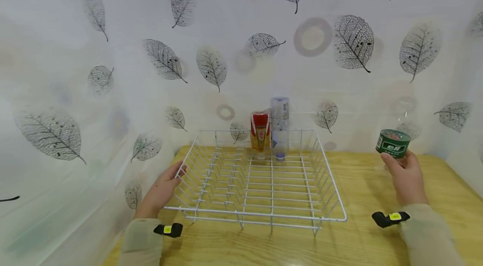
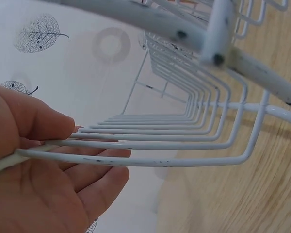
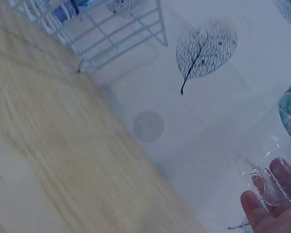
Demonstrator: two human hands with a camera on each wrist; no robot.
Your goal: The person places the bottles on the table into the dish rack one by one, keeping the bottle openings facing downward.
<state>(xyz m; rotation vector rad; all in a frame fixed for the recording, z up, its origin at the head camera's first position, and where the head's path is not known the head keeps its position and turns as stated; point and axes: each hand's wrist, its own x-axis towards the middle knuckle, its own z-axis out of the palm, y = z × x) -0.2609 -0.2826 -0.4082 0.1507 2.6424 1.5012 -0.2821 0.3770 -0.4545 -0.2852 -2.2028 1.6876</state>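
Observation:
My left hand (image 1: 162,192) grips the left rim of a white wire dish rack (image 1: 271,215), thumb above the wire and fingers below it in the left wrist view. On the right, away from the rack, my right hand (image 1: 410,180) holds a short green tin (image 1: 393,144) with a printed top above the table. A clear plastic container (image 3: 264,155) lies against the right fingers (image 3: 254,206) in the right wrist view, with the tin at that frame's edge; its full shape is hidden.
At the rack's back stand a red and yellow package (image 1: 260,131) and a clear bottle (image 1: 280,121), its blue cap downward. The wooden table (image 1: 362,199) meets a white leaf-print curtain (image 1: 241,77) behind and at both sides.

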